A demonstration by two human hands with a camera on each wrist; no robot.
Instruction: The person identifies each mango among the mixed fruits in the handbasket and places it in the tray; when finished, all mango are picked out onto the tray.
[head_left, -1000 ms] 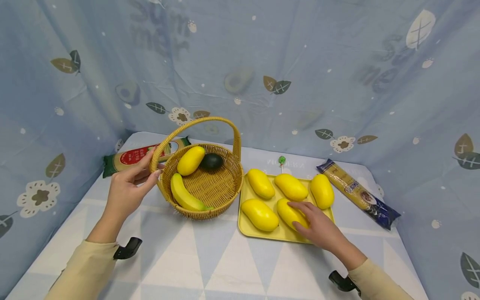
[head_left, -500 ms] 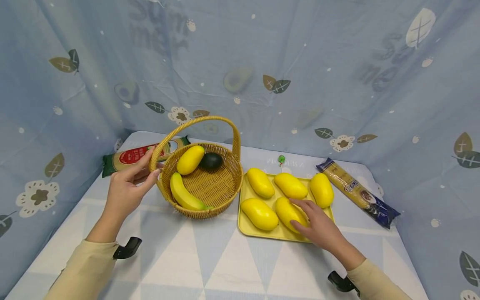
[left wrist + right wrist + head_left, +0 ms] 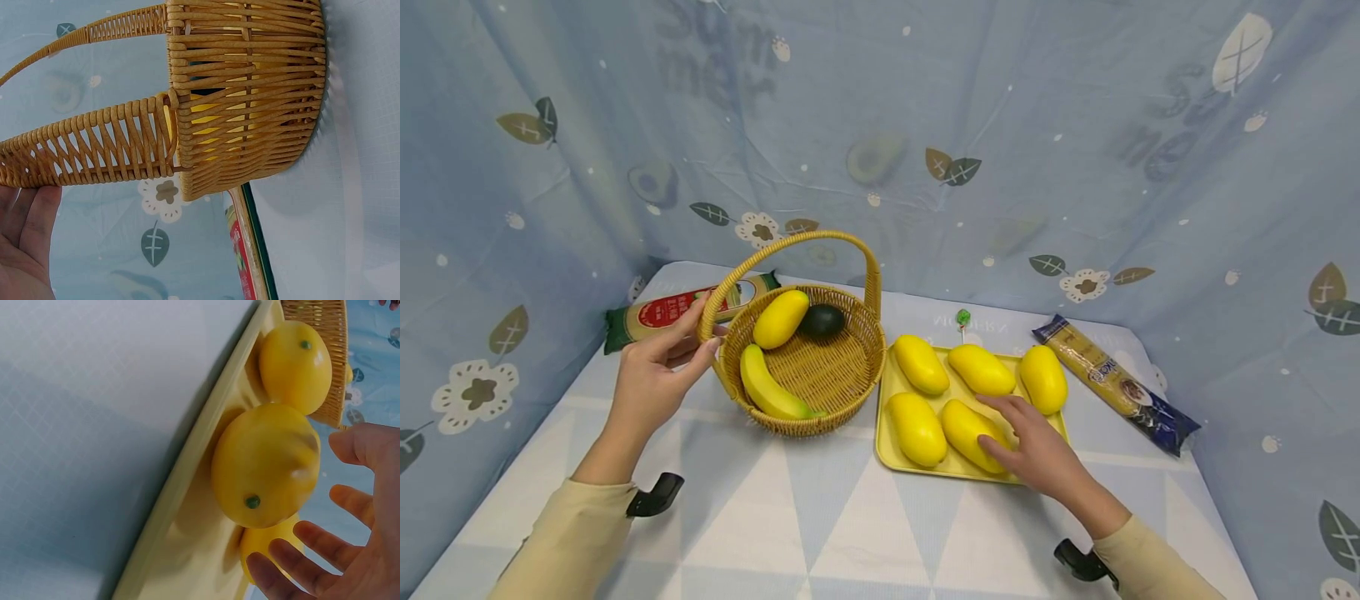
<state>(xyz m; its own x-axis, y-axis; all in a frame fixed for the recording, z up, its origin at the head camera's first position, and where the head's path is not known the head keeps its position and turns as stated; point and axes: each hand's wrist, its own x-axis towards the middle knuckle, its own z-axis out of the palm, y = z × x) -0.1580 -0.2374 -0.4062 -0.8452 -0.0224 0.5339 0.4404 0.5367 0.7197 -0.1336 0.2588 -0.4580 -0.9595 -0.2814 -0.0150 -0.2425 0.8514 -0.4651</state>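
Observation:
In the head view my left hand (image 3: 651, 375) holds the side of the wicker basket's arched handle (image 3: 805, 239) between thumb and fingers. Inside the basket (image 3: 801, 427) lie a yellow mango (image 3: 781, 320), a dark green avocado (image 3: 822, 322) and a banana (image 3: 767, 390). My right hand (image 3: 1037, 446) hovers, fingers spread, beside the front-middle mango (image 3: 966, 433) on a yellow tray (image 3: 887, 457). In the right wrist view a gap shows between the fingers and that mango (image 3: 262, 469). The front-left mango (image 3: 917, 429) touches or nearly touches it.
Three more mangoes, including one at back right (image 3: 1043, 380), lie along the tray's back. A green-wrapped lollipop (image 3: 963, 317) is behind it. Pasta packs lie at right (image 3: 1112, 383) and behind the basket at left (image 3: 658, 314). A patterned curtain (image 3: 880, 125) surrounds the table.
The mango by my right hand has shifted left on the tray, and the front-left mango has turned more upright in view. My left hand and the basket stay put.

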